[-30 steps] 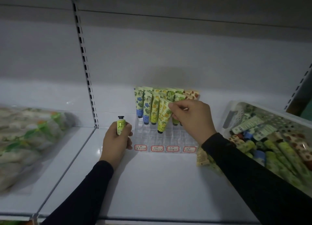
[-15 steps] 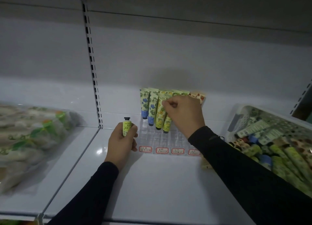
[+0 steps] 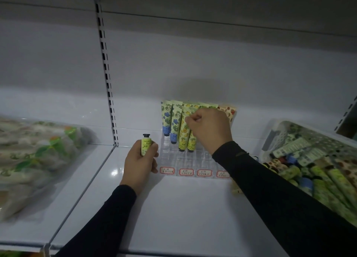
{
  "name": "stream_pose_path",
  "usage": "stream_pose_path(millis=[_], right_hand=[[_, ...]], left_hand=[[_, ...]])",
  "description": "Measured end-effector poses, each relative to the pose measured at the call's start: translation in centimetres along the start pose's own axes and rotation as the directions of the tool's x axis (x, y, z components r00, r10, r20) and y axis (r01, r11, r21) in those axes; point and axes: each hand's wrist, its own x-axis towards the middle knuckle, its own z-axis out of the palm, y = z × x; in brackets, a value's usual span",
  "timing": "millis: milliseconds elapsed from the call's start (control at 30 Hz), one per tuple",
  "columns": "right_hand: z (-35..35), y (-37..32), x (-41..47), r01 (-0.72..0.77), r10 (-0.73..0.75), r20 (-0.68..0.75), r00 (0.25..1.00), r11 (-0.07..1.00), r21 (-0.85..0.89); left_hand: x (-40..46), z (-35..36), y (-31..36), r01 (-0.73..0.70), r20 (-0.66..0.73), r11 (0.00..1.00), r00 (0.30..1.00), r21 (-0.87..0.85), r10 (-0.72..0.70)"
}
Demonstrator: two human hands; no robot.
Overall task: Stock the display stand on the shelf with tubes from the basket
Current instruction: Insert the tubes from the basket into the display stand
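On the white shelf (image 3: 183, 208), at twelve o'clock, the right hand (image 3: 209, 130) pinches a yellow-green tube (image 3: 191, 141) standing cap-down in the clear display stand (image 3: 173, 156). At nine o'clock, the left hand (image 3: 139, 164) grips a capped tube (image 3: 145, 144); basket (image 3: 274, 133) at three o'clock.

One head-worn camera is looking forward and slightly down from close in at a white shelf (image 3: 183, 214), facing its back wall, taking in the display stand (image 3: 185, 160) centre-far and a basket (image 3: 274, 129) at right.

Dim, bluish light; glare spot on shelf (image 3: 116, 172) (left bags blurred); wide-angle bending edges.
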Motion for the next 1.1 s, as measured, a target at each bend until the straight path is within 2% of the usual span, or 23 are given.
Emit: stream_pose_path(millis=[533,733,900,1000,1100], right_hand=[[0.6,0.4,0.5,-0.002,0.001,0.019,1.000,1.000,0.029],[0.4,0.5,0.5,-0.018,0.015,0.067,0.998,0.999,0.042],[-0.3,0.3,0.4,-0.072,0.059,0.095,0.994,0.989,0.132],[-1.2,-0.1,0.3,-0.120,0.112,0.052,0.992,0.970,0.210],[-2.3,-0.2,-0.5,-0.093,0.095,0.006,0.995,0.965,0.245]], left_hand=[[0.0,-0.1,-0.1,0.006,0.005,1.000,1.000,0.012,-0.006],[-0.1,0.0,0.1,0.006,0.009,1.000,1.000,0.011,-0.006],[-0.1,-0.1,0.2,0.013,0.007,1.000,1.000,0.006,-0.013],[-0.3,-0.2,0.4,0.018,0.004,1.000,1.000,0.010,-0.018],[-0.5,-0.2,1.1,0.014,-0.013,1.000,1.000,-0.004,-0.014]])
